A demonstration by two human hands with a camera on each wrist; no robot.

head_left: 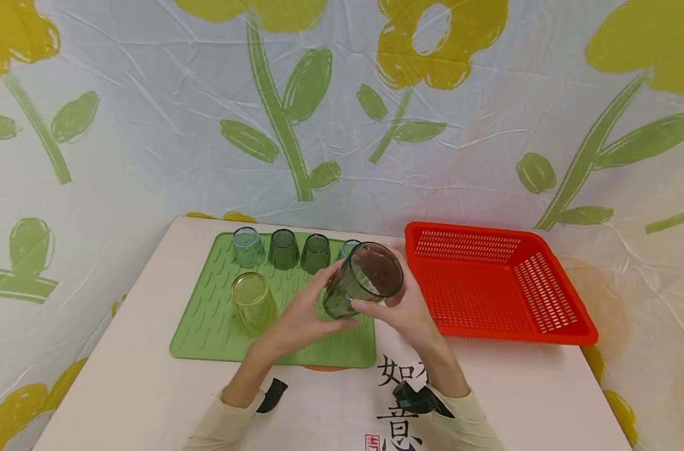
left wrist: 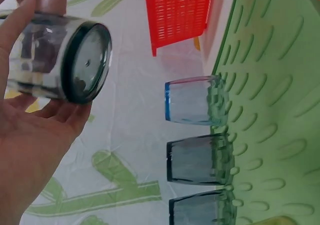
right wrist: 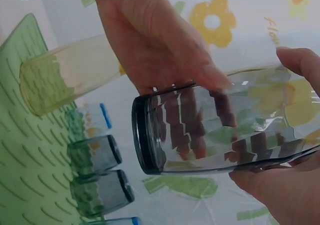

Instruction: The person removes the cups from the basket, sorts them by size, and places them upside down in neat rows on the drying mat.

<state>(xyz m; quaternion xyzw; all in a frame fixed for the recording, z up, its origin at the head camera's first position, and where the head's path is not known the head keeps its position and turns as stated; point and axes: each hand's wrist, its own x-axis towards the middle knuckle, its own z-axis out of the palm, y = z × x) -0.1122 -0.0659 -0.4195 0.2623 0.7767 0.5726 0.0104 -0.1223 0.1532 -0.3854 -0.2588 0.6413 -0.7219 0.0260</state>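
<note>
A tall grey-tinted glass tumbler [head_left: 350,293] is held tilted above the green drying mat [head_left: 207,326], its round mouth facing up and to the right. My left hand [head_left: 304,313] grips it near the thick base, thumb on the near side. Toward the mouth, my right hand [head_left: 405,313] holds the other end between thumb and fingers. In the right wrist view the tumbler [right wrist: 240,127] lies sideways across both hands, with the dark base at left. On the mat, left of my left hand, a tall yellow glass [head_left: 254,302] stands upside down.
Along the mat's back edge stand a small blue glass [head_left: 248,248], two small grey glasses [head_left: 284,250] and another blue glass [head_left: 350,247], partly hidden by the tumbler. A red plastic basket [head_left: 505,338] sits at right. A patterned cloth [head_left: 347,125] hangs behind the table.
</note>
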